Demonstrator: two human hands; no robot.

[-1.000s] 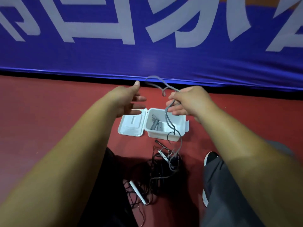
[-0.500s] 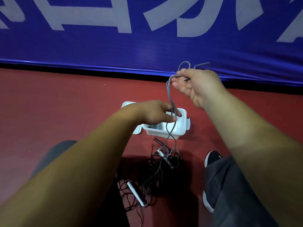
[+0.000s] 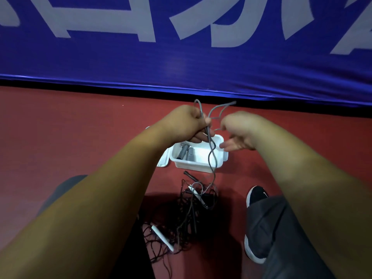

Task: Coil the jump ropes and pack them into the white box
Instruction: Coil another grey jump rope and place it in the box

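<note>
The open white box (image 3: 198, 165) stands on the red floor, with two grey handles (image 3: 186, 153) lying inside it. My left hand (image 3: 186, 123) grips a bundle of grey jump rope (image 3: 211, 156) above the box. The rope hangs down across the box into the pile on the floor. My right hand (image 3: 238, 131) is close beside the left. A loop of the grey rope runs into its thumb side, and its lower fingers hang loose over the box's right edge.
A tangle of black ropes (image 3: 189, 220) with white handles (image 3: 162, 237) lies on the floor in front of the box. The box lid (image 3: 162, 160) rests at its left. My shoes (image 3: 256, 195) are at the right. A blue banner (image 3: 181, 63) closes off the back.
My left hand rose from the box and took hold of the rope. My right hand came down and toward the left hand, bringing a loop across.
</note>
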